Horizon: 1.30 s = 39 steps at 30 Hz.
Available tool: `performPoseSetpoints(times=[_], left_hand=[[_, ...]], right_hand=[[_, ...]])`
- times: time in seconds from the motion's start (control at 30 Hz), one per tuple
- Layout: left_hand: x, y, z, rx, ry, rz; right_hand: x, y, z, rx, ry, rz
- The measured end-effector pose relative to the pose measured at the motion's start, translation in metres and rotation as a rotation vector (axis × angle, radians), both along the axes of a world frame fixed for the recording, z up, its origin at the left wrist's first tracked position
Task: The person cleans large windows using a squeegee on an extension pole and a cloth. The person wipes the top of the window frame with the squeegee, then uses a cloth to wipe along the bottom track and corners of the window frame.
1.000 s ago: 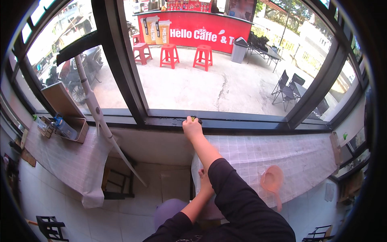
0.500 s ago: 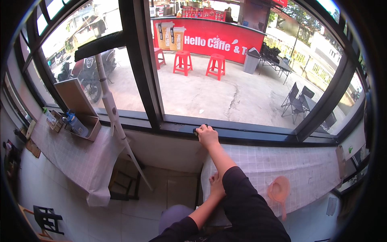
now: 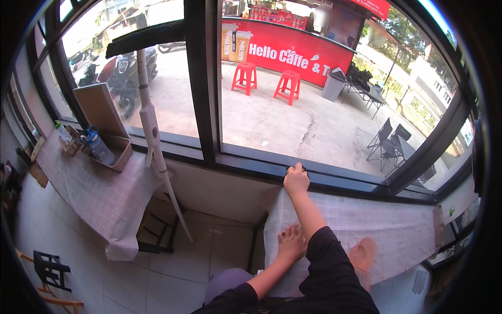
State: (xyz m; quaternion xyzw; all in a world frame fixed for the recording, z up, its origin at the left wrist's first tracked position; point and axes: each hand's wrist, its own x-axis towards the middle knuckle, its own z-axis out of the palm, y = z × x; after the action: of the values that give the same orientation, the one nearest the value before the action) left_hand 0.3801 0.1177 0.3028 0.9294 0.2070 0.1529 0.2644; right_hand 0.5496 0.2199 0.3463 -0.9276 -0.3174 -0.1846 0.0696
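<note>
My right hand (image 3: 297,179) reaches forward to the black window frame (image 3: 251,165). Its fingers are curled over a small dark thing (image 3: 289,170) pressed on the ledge; most of it is covered, so its kind is unclear. Closer to me, my left hand (image 3: 292,244) rests on the checked tablecloth (image 3: 387,220) with its fingers spread and nothing in them. To the right of my right forearm lies a pink long-handled dipper (image 3: 363,254), partly behind my dark sleeve.
A white pole with a black squeegee-like head (image 3: 149,42) leans against the window at left. Beyond it a second covered table (image 3: 89,183) bears a basket (image 3: 123,157) with a blue bottle (image 3: 98,148). Red stools (image 3: 244,77) stand outside behind the glass.
My right hand has slid to the right along the window ledge, still closed. My left hand has shifted slightly right on the tablecloth, and its fingers show more. The whole view has turned a little.
</note>
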Motion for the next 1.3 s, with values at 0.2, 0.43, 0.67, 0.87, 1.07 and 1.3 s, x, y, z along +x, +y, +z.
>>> performPoseSetpoints(times=[0.2, 0.43, 0.67, 0.87, 1.07, 1.3], left_hand=[[-0.01, 0.0, -0.021, -0.326, -0.684, 0.011], [-0.002, -0.006, -0.016, -0.012, -0.134, -0.048], [-0.004, -0.006, -0.025, -0.097, -0.194, -0.035], [-0.011, -0.01, -0.026, -0.217, -0.217, -0.07], [-0.001, 0.002, -0.012, -0.244, -0.131, -0.09], [-0.001, -0.004, -0.023, -0.125, -0.11, -0.06]], right_hand=[[-0.055, 0.1, -0.012, -0.078, -0.125, 0.205], [-0.102, 0.178, -0.008, -0.08, -0.062, 0.315], [-0.081, 0.166, 0.003, -0.166, 0.063, 0.578], [-0.085, 0.155, 0.009, -0.185, 0.079, 0.649], [-0.092, 0.182, 0.014, -0.165, 0.197, 0.451], [-0.096, 0.159, 0.011, -0.112, 0.212, 0.514]])
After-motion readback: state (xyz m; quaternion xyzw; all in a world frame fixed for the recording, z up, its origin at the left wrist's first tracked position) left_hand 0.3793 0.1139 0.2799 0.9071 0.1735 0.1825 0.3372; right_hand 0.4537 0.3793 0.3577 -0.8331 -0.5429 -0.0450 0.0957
